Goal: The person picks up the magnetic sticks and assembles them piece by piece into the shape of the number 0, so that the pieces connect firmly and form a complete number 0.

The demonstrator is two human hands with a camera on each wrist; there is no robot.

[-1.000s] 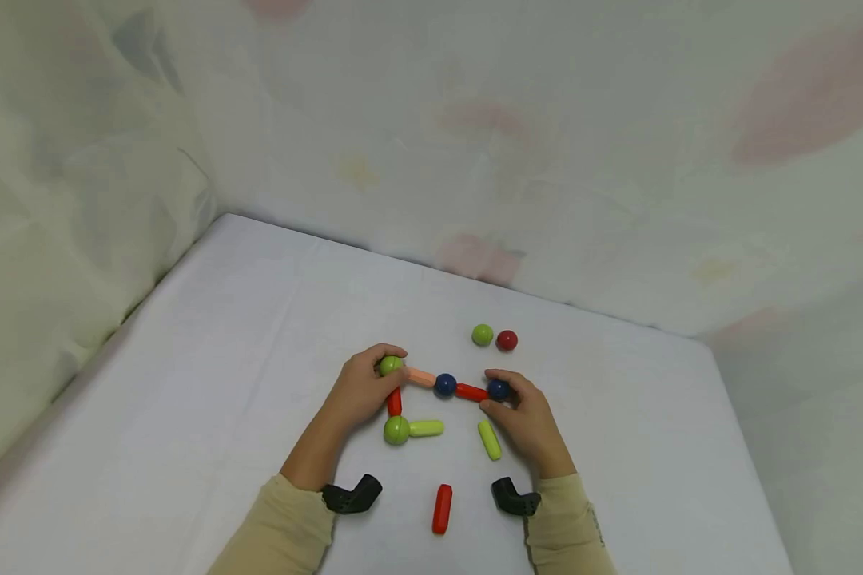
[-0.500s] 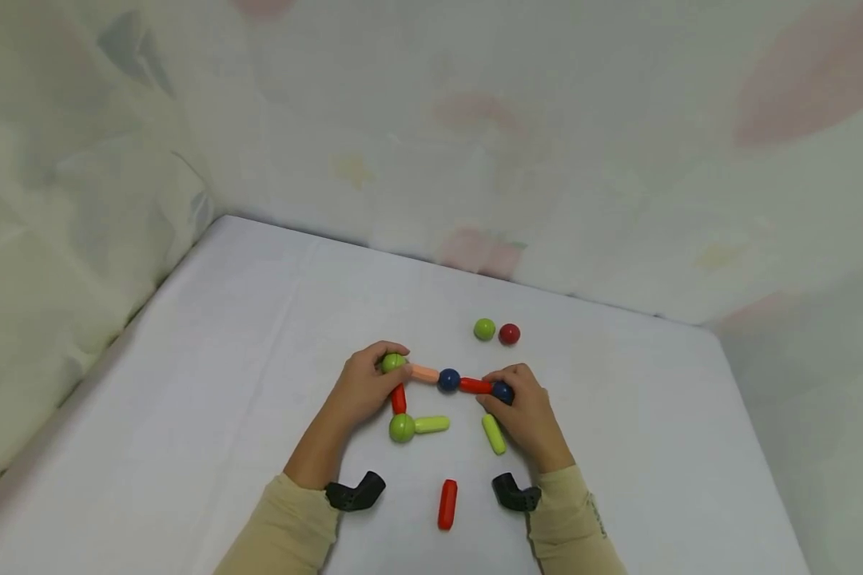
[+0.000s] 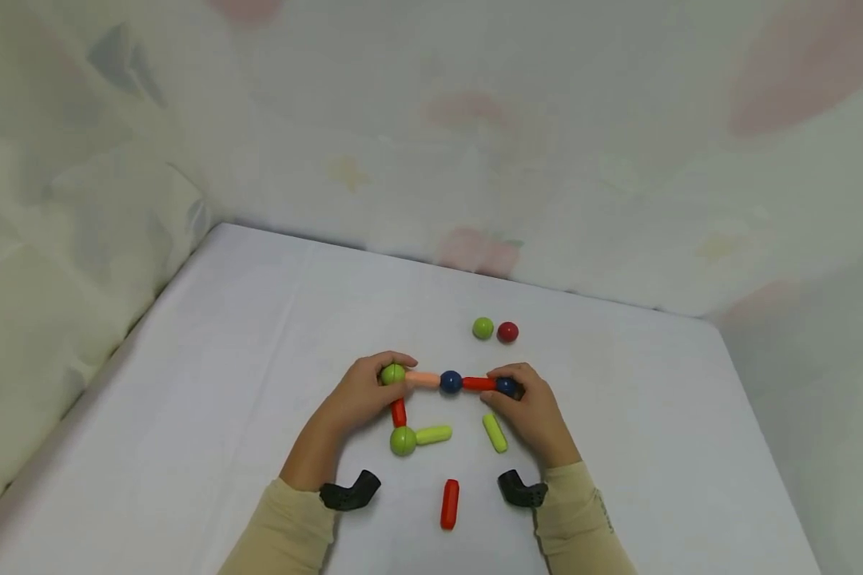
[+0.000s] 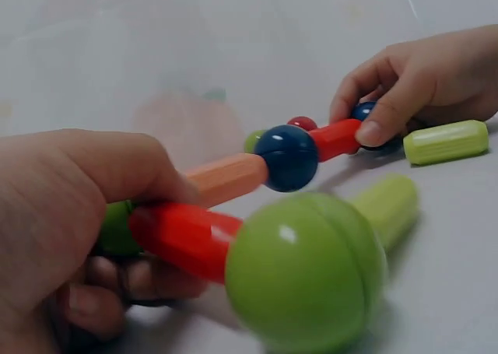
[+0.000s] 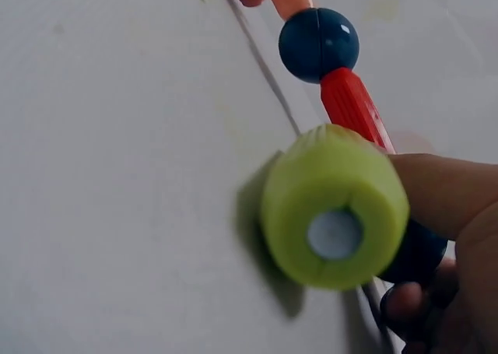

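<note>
Head view, centre of the frame: a chain of toy rods and balls lies on the white table (image 3: 244, 335). The left hand (image 3: 359, 395) curls its fingers round the green ball (image 3: 391, 373) at the chain's left end; in the left-wrist view the thumb covers that ball at lower left, so the grasp is closed on it. From this ball a peach rod (image 3: 423, 378) runs right to a central blue ball (image 3: 450, 382), then a red rod (image 3: 479, 383) leads on to a second blue ball (image 3: 505, 386). The right hand (image 3: 532, 411) pinches this end ball between thumb and fingers, as the left-wrist view shows at upper right.

A short red rod (image 3: 399, 412) descends from the held green ball to a lower green ball (image 3: 403, 440), which joins a lime rod (image 3: 433, 434) pointing right. A second lime rod (image 3: 495, 432) lies loose just beside the right hand, below the chain; the right-wrist view shows its end face close to the lens.

Lower centre: a loose red rod (image 3: 449, 504) lies between the two wrists. Above the chain, a green ball (image 3: 483, 327) and a red ball (image 3: 507, 331) sit side by side. Both forearms wear beige sleeves (image 3: 288, 527) with black wrist mounts (image 3: 348, 491). A pale patterned cloth (image 3: 475, 120) forms the backdrop.
</note>
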